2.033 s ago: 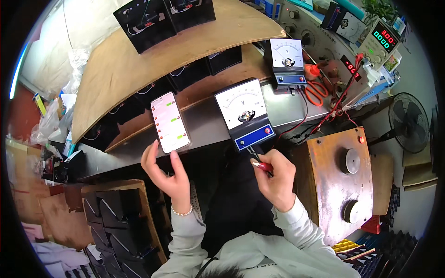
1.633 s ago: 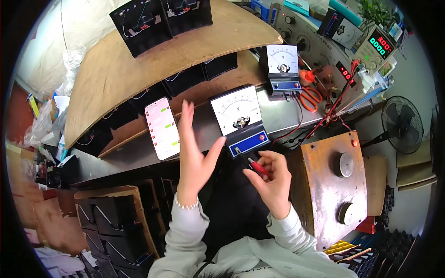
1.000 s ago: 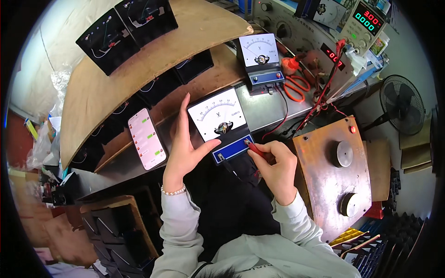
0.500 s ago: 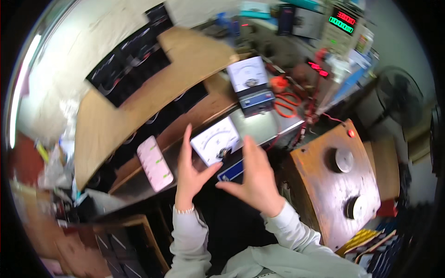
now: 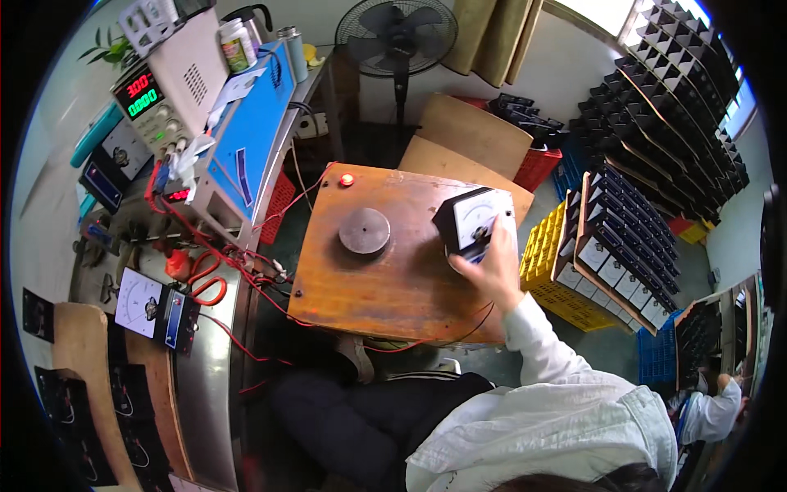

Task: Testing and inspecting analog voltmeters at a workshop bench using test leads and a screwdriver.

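Panel meter: the black-cased meter (image 5: 474, 217) has angular sides, a smooth white face and a curved scale; it is tilted, over the right half of the box top.
Work box: the wooden box (image 5: 393, 287) is orange-brown, its broad, flat top scuffed, darkened in patches and glossy where light catches it.
Metal disc: a thick, round grey disc (image 5: 364, 232) sits on that top, left of the meter and apart from it, a small dark dot at its centre.
Lamp: a small round red light (image 5: 348, 179) glows near the far left corner.
Sleeve: pale, creased cloth (image 5: 537, 336) covers the forearm to the wrist.
Grip: the right hand (image 5: 496, 271) is partly closed around the meter's lower end, holding it between thumb and fingers.
Meter against hand: most of the case lies beyond the thumb, toward the far side; one finger reaches up along the right edge of the face.
Underside: hidden, so whether the meter rests on anything cannot be told.
Metal bench: on the shiny grey surface (image 5: 205, 377) at left, a second meter (image 5: 139, 303) stands beside orange loop handles (image 5: 211, 291).
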The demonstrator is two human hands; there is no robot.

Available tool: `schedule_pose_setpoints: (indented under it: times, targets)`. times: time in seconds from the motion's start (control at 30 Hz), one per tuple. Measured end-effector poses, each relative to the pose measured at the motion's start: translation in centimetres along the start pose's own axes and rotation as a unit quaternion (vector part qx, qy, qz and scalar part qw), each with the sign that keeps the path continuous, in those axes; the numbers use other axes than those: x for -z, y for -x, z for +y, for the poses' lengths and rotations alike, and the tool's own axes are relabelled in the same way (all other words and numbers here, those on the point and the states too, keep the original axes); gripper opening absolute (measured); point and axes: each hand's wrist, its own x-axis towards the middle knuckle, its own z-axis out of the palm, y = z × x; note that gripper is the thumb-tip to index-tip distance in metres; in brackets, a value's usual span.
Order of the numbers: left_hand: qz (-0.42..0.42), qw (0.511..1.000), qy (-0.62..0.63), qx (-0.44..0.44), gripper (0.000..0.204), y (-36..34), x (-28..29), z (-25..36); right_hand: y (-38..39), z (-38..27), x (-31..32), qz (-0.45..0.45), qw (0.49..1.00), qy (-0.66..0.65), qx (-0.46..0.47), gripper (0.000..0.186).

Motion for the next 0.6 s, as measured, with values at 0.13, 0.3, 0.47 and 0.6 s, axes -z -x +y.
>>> schedule_pose_setpoints:
  times: [0.13,0.3,0.47,0.6]
  targets:
    - [-0.078,0.996,0.047,-0.019,0.063,-0.8,0.0,-0.2,-0.9,2.1,-0.7,0.002,0.998,0.011,-0.057,0.114]
    - [-0.184,0.978,0.099,-0.019,0.055,-1.6,0.5,-0.3,-0.9,0.6,-0.4,-0.026,0.995,0.021,-0.095,0.113]
    - [-0.284,0.944,0.167,-0.02,0.046,-2.5,0.5,0.0,-0.9,1.5,-1.6,0.044,0.995,0.055,-0.065,0.113]
    - [-0.351,0.91,0.22,-0.025,0.039,-3.0,0.6,0.1,-1.0,1.4,-1.6,0.022,0.995,0.047,-0.087,0.114]
